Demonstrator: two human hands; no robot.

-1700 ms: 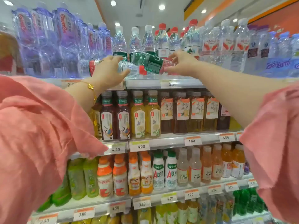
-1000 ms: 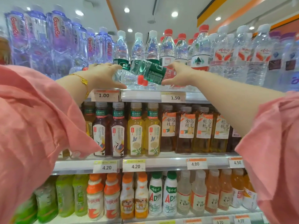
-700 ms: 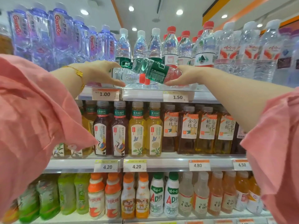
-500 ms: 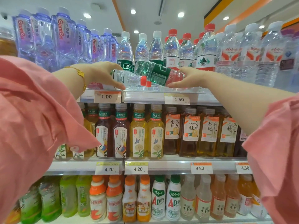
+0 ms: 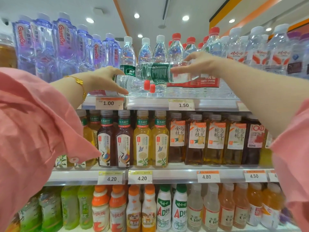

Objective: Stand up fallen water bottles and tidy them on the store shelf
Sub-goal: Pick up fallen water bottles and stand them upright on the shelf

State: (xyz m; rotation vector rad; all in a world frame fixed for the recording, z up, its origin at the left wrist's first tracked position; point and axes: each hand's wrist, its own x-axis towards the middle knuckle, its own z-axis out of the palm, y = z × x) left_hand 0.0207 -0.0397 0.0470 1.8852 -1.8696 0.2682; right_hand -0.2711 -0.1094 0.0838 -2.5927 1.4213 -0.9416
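On the top shelf (image 5: 167,102), both hands hold fallen bottles that lie nearly flat. The right hand (image 5: 199,63) has its fingers (image 5: 177,69) closed around the clear lower body of a green-label bottle (image 5: 155,72), lifted above the shelf, its cap end hidden behind the hand or arm. The left hand (image 5: 107,77) wraps a red-cap bottle (image 5: 132,84) low over the shelf front, cap pointing right; a second red cap (image 5: 152,88) shows just beside it, so another bottle probably lies there. To do this step well, each bottle should likely be swung base-down before it is lowered — not twisted among the standing rows, where an elbow or bottle base could knock neighbours over. The green-label one seems to belong with the white-cap bottles (image 5: 127,54) standing just behind; the red-cap one with the red-cap row (image 5: 175,47) to the right. Setting one down first would free a hand to steady the rows — crossing both arms risks a collision.
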